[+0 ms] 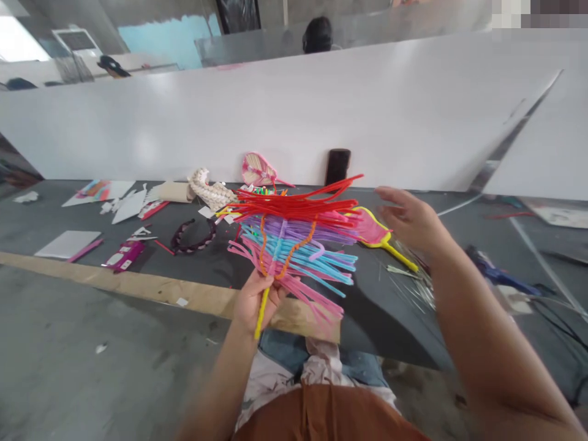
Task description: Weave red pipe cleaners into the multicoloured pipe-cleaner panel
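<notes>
My left hand (255, 300) is closed around the yellow stem (261, 313) of a pipe-cleaner piece (298, 236) that it holds up over the table edge. The piece has rows of red, purple, blue and pink pipe cleaners fanned out sideways, with an orange one looped across them. My right hand (411, 219) hovers to the right of the red row, fingers spread and holding nothing. Just below that hand a pink and yellow fan-shaped piece (374, 234) lies on the dark table (55, 214).
On the table lie a braided headband (193, 237), a pink packet (124, 255), a white sheet (68, 243), paper scraps, a cream woven item (209, 191), a pink fan (257, 169), a dark phone (337, 165) against the white partition, thin wires (413, 285) and a blue tool (498, 274).
</notes>
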